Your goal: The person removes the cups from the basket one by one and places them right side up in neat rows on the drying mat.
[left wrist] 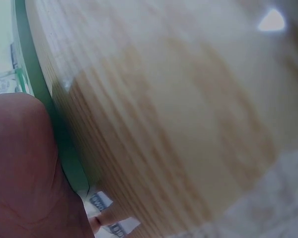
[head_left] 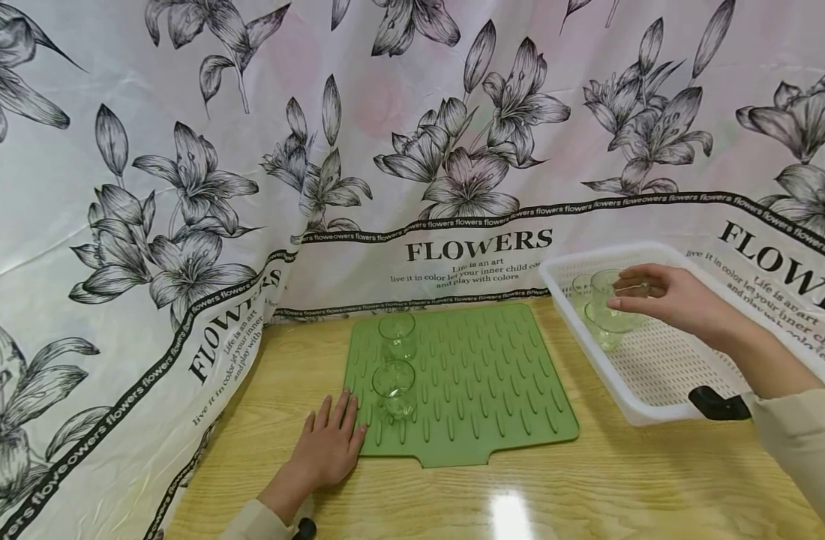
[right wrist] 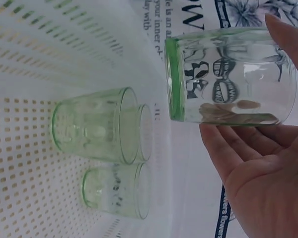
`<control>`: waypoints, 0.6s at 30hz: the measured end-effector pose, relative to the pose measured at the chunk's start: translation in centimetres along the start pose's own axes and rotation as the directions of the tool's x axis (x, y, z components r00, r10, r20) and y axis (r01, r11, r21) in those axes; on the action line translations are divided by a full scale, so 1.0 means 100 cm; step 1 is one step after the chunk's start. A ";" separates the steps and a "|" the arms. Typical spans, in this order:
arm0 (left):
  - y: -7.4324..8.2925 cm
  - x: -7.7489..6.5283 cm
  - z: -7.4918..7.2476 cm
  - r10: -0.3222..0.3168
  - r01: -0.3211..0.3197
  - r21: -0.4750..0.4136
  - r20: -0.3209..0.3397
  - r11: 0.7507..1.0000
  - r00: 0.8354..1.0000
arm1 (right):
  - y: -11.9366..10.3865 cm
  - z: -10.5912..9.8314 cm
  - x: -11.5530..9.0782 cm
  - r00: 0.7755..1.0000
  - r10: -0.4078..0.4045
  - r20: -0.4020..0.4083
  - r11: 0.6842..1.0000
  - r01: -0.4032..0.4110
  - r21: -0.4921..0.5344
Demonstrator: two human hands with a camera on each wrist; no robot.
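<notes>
My right hand (head_left: 665, 296) holds a clear, green-tinted drinking glass (right wrist: 238, 74) over the basket, thumb on one side and fingers on the other. Below it, in the white perforated basket (head_left: 591, 352), stand other glasses like it, among them a larger-looking one (right wrist: 92, 126) and another (right wrist: 114, 191) beside it in the right wrist view. On the green ridged mat (head_left: 480, 375), a front glass (head_left: 394, 379) and a back glass (head_left: 397, 330) stand in a column near the left side. My left hand (head_left: 330, 446) rests with extended fingers on the mat's left edge.
The mat lies on a light wooden table (head_left: 291, 375), with the basket to its right. A white flower-printed cloth (head_left: 358, 262) hangs behind and along the left side. A black piece (head_left: 719, 403) at my right wrist overlaps the basket's front rim.
</notes>
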State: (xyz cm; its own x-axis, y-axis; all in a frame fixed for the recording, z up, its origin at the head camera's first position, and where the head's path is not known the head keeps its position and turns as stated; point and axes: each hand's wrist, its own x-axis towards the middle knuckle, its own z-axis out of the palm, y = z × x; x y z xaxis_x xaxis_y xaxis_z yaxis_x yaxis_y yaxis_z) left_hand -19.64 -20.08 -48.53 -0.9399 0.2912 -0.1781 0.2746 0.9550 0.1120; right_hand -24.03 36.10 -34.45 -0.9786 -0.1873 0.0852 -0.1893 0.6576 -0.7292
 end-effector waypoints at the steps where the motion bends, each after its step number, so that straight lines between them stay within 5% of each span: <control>1: 0.000 0.000 0.000 0.000 0.000 -0.001 0.001 1.000 1.000 | -0.002 0.002 -0.001 1.000 -0.001 -0.002 1.000 0.001 0.004; 18: -0.010 0.007 0.014 0.008 -0.007 0.022 -0.029 1.000 1.000 | -0.041 0.029 0.000 0.999 -0.035 0.005 0.999 0.034 0.041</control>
State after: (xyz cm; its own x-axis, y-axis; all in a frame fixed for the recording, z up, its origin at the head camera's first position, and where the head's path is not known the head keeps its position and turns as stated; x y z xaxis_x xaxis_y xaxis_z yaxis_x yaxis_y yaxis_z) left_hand -20.30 -20.73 -50.16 -0.9434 0.2966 -0.1484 0.2856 0.9540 0.0914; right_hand -22.99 31.33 -33.40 -0.9711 -0.2134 0.1072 -0.2194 0.6203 -0.7531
